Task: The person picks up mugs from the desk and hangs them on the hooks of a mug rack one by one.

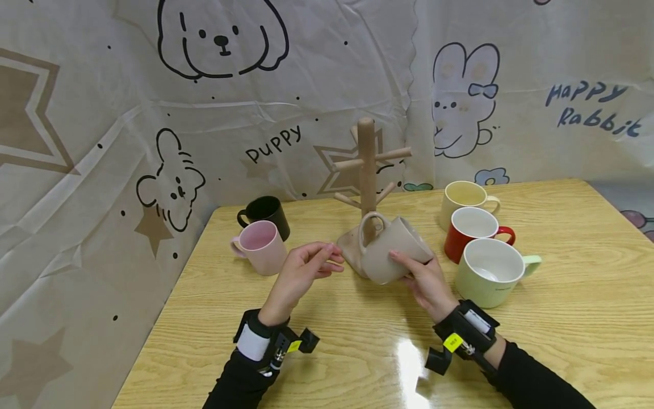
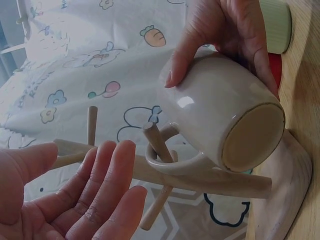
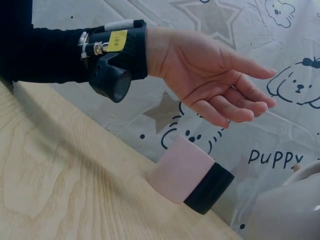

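Observation:
My right hand [image 1: 426, 281] grips a beige mug [image 1: 393, 253] by its body, thumb on the near side. The mug is tilted on its side, its handle uppermost and its base toward the left. Right behind it stands a wooden mug tree [image 1: 367, 170] with several pegs. In the left wrist view, one peg [image 2: 157, 142] overlaps the loop of the mug's handle [image 2: 185, 167]. My left hand [image 1: 306, 270] hovers left of the mug with loosely bent fingers and holds nothing. In the right wrist view only part of the mug [image 3: 290, 212] shows.
A pink mug [image 1: 263, 250] and a black mug [image 1: 268, 213] stand at the left. On the right, a yellow mug [image 1: 452, 201], a red mug [image 1: 455, 241] and a light green mug [image 1: 480, 284] form a row. A printed cloth [image 1: 327, 68] hangs behind the table [image 1: 347, 352].

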The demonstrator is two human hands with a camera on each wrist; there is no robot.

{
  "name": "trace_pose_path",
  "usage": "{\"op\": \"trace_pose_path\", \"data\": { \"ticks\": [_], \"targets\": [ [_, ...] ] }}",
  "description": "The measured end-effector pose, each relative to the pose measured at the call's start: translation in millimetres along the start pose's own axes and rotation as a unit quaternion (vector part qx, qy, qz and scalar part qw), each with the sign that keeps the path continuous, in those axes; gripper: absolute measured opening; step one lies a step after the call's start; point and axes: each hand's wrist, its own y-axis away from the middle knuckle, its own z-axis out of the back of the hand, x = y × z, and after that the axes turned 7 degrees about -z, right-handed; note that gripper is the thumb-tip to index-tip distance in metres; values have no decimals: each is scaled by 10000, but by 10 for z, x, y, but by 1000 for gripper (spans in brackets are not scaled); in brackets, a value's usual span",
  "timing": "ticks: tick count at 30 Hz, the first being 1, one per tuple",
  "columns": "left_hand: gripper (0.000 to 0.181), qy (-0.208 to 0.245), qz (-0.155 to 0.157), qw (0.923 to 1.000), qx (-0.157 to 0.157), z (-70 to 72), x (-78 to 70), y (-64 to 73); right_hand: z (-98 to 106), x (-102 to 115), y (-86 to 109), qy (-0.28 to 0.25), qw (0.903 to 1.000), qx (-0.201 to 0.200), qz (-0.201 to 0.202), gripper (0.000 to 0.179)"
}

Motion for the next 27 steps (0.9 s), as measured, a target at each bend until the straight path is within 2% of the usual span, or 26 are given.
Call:
{"op": "trace_pose_path", "data": {
  "ticks": [8,27],
  "targets": [
    [32,-42,18,10000,41,-4,23,-5,1,-13,-24,-27,9995,66,-300,65],
    [36,-145,131,9998,72,-13,58,-28,22,-49,-64,-41,9984,50,-554,67]
  ]
}}
